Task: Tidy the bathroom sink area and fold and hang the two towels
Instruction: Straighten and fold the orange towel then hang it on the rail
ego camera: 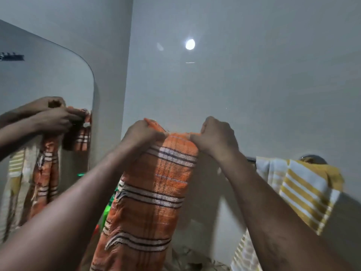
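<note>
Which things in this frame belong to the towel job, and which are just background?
Part of the job:
- orange towel, gripped at its top edge by left hand and right hand
- yellow striped towel, draped over the towel rail

Just there:
- mirror
- green object behind the orange towel, unidentifiable

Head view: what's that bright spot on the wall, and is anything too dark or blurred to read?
Head view: the bright spot is a lamp reflected in the glossy wall; overall dim, forearms in shadow; orange towel sharp enough between left hand and right hand; mirror reflection soft; wide-angle bending at edges; green items behind the towel unreadable.
</note>
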